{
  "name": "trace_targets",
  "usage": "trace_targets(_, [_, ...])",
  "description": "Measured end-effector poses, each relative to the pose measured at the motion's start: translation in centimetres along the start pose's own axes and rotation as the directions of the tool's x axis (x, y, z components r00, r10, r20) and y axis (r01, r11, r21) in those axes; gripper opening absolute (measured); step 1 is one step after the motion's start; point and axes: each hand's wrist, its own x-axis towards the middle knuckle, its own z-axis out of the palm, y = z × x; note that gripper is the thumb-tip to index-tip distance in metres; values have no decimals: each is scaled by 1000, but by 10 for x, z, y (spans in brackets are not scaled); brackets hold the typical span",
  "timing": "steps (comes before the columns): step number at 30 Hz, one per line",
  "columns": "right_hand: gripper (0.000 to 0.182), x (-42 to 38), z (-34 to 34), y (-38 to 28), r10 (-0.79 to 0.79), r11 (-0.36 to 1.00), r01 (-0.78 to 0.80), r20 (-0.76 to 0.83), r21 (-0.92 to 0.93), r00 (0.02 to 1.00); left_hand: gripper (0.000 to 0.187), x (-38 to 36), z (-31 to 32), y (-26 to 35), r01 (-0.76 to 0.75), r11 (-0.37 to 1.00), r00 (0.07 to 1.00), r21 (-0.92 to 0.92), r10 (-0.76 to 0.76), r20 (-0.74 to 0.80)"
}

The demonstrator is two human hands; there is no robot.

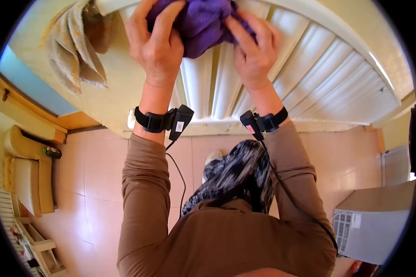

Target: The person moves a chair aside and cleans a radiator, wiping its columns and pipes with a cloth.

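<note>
A bunched purple cloth (201, 27) lies on top of the white radiator (305, 55), at the top of the view. My left hand (155, 48) grips its left side, fingers bent over the folds. On the right side, my right hand (258, 51) holds the cloth with its fingers pressed into the edge. The upper part of the cloth runs out of the frame, and both thumbs are mostly hidden. Each wrist carries a black strap with a small device and a cable.
A grey-beige towel (76, 51) hangs at the radiator's left end. A yellow armchair (30, 171) stands on the far left, with a wooden shelf (41, 244) below it. At the lower right is a grey box-shaped appliance (374, 226). Pink tiles (101, 184) cover the floor.
</note>
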Motion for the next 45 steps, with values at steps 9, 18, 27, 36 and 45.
trace_targets(9, [36,-137,-39,-28,123,978,-165,289,127,949,35,-136,-34,16,162,987,943,-23,-148,297])
trace_targets(18, [41,-227,-73,-55,139,949,-289,654,127,743,29,-238,-69,37,346,932,725,111,-341,598])
trace_targets(27, [38,-269,-94,-87,240,872,-490,882,-12,405,23,-314,-110,55,343,878,344,334,-449,825])
trace_targets(36, [32,-236,-109,-88,267,475,-841,953,-260,-143,22,-258,-130,46,585,741,53,330,-441,896])
trace_targets(45, [38,-28,-79,0,356,917,-389,259,87,898,36,-58,-15,41,91,990,979,-108,-69,193])
